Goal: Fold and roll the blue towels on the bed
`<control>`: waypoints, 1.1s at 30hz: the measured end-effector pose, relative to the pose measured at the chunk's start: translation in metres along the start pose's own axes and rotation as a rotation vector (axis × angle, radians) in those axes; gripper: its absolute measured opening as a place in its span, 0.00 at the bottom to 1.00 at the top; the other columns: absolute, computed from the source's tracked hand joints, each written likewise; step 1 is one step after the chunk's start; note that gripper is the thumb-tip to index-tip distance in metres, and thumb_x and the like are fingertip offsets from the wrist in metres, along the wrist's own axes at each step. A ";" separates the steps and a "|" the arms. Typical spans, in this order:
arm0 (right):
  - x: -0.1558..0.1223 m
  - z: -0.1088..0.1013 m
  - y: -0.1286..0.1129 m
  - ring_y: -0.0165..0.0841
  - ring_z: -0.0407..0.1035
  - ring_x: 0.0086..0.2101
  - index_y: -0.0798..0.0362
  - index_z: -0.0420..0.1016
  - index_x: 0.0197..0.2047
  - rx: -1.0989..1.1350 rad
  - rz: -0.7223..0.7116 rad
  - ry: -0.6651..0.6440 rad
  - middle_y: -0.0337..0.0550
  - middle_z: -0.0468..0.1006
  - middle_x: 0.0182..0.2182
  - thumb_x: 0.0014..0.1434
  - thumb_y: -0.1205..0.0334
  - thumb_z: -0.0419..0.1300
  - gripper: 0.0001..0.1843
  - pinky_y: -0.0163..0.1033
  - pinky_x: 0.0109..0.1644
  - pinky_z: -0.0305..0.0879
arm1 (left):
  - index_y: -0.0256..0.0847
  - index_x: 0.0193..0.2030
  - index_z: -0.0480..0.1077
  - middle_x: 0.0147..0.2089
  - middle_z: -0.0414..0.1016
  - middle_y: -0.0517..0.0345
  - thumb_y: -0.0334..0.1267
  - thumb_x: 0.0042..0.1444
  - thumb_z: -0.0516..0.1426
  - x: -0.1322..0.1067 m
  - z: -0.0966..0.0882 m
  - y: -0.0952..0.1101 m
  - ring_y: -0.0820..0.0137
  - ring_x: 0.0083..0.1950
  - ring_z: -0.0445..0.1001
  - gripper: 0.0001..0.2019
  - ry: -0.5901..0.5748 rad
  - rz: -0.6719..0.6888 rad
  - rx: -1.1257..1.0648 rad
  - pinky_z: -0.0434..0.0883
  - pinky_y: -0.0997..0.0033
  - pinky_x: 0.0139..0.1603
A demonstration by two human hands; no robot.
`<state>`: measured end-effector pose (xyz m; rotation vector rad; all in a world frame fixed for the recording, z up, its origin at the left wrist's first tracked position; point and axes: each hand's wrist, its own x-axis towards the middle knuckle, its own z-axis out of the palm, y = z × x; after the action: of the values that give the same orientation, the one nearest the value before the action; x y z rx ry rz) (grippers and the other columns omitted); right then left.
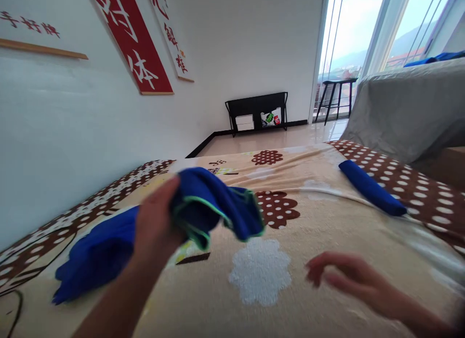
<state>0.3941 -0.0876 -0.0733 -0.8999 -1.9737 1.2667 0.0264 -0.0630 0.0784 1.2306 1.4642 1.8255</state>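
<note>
My left hand [158, 219] is closed around a bunched blue cloth [221, 202] with light green edging, held up over the patterned blanket [308, 241]. The cloth's free end hangs to the right of the fist. Behind my left wrist lies a heap of blue fabric [98, 251], partly hidden by the forearm. To the right, my right hand [345, 275] hovers above the blanket, slightly blurred. Its fingers are curved, with a gap between thumb and fingers and nothing held. Farther off on the right lies a rolled or folded blue cloth [372, 188].
The blanket carries brown dotted borders and flower shapes. Past its far edge, a black rack [256, 113] holding a white box stands against the wall. At right are a grey-covered piece of furniture [414, 100] and a black stool [337, 93] near the windows.
</note>
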 end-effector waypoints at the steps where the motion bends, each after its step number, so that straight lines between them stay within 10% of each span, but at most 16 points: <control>1: 0.010 0.020 -0.013 0.36 0.75 0.42 0.40 0.73 0.57 0.084 -0.056 -0.163 0.43 0.79 0.45 0.66 0.52 0.55 0.18 0.44 0.50 0.73 | 0.40 0.39 0.78 0.32 0.80 0.60 0.51 0.54 0.62 -0.012 0.021 -0.009 0.68 0.32 0.79 0.15 -0.058 -0.053 -0.039 0.76 0.66 0.36; 3: 0.028 0.047 -0.032 0.36 0.73 0.47 0.39 0.64 0.64 0.133 -0.123 -0.156 0.45 0.75 0.53 0.64 0.54 0.58 0.25 0.47 0.54 0.70 | 0.39 0.35 0.78 0.29 0.79 0.59 0.52 0.50 0.65 -0.034 0.054 -0.027 0.67 0.29 0.78 0.16 -0.234 -0.209 -0.133 0.75 0.68 0.31; 7: 0.059 0.057 -0.033 0.38 0.70 0.48 0.45 0.61 0.65 0.169 -0.085 0.418 0.48 0.74 0.51 0.61 0.49 0.61 0.32 0.49 0.55 0.69 | 0.40 0.40 0.77 0.36 0.81 0.54 0.50 0.53 0.64 -0.068 0.079 -0.061 0.66 0.35 0.78 0.16 -0.606 -0.355 -0.179 0.73 0.70 0.35; 13: 0.081 0.053 -0.022 0.34 0.70 0.43 0.47 0.61 0.65 0.168 -0.113 0.393 0.45 0.73 0.50 0.59 0.52 0.63 0.32 0.42 0.49 0.70 | 0.46 0.49 0.66 0.38 0.77 0.60 0.47 0.62 0.56 -0.080 0.081 -0.082 0.71 0.32 0.72 0.13 -0.860 -0.130 0.023 0.68 0.70 0.38; 20: 0.075 0.065 -0.020 0.28 0.65 0.32 0.46 0.74 0.53 -0.114 -0.157 0.350 0.38 0.70 0.36 0.54 0.64 0.64 0.21 0.36 0.37 0.66 | 0.43 0.34 0.65 0.32 0.67 0.61 0.46 0.61 0.56 -0.086 0.073 -0.086 0.70 0.33 0.66 0.10 -0.700 0.186 0.313 0.62 0.71 0.34; 33: 0.059 0.048 -0.024 0.27 0.65 0.30 0.48 0.72 0.47 -0.290 -0.227 0.217 0.35 0.71 0.29 0.59 0.52 0.64 0.15 0.33 0.36 0.62 | 0.42 0.33 0.66 0.32 0.61 0.62 0.50 0.60 0.57 -0.096 0.075 -0.083 0.71 0.35 0.59 0.14 -0.778 -0.177 -0.024 0.60 0.72 0.37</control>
<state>0.3173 -0.0712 -0.0596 -0.8776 -2.0452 0.7364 0.1234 -0.0788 -0.0305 1.5033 1.0491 1.0451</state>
